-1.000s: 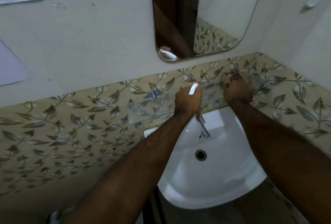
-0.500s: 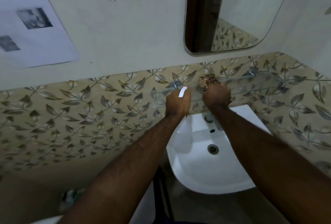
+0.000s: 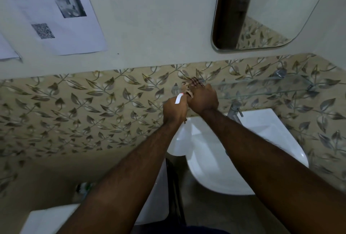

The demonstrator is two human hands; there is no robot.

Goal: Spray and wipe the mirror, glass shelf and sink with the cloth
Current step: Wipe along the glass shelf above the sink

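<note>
A clear glass shelf point(image 3: 262, 87) runs along the leaf-patterned tiles above a white sink point(image 3: 262, 140). My right hand point(image 3: 203, 99) presses a brownish patterned cloth point(image 3: 192, 82) onto the shelf's left end; only a bit of cloth shows past my fingers. Touching it on the left, my left hand point(image 3: 175, 110) is closed around a spray bottle, of which only the white nozzle with a red tip point(image 3: 178, 98) shows. The mirror point(image 3: 280, 9) hangs on the wall at the upper right.
A metal tap point(image 3: 235, 110) stands at the sink's back edge under the shelf. A metal bracket point(image 3: 280, 73) holds the shelf on the right. Printed papers point(image 3: 61, 18) are stuck to the wall at the upper left. A white fixture point(image 3: 46, 218) sits at the lower left.
My right hand has slid the cloth leftward along the shelf until it meets my left hand at the shelf's left end. The view has swung to the left.
</note>
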